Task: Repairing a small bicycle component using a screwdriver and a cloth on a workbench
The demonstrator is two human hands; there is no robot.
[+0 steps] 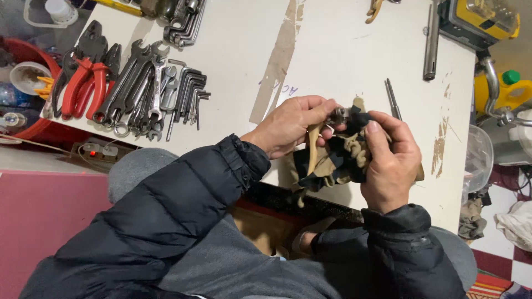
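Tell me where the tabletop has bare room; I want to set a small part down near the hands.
Bare tabletop lies between the hex keys and the long steel rod, above both hands. A narrower strip runs right of the thin bit. The left edge is crowded with wrenches and red-handled pliers.

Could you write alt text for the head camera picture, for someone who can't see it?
Two hands work over a white table: the left hand pinches a small metal part, and the right hand presses a dark and tan rag around it. Spanners and red pliers lie at the left.
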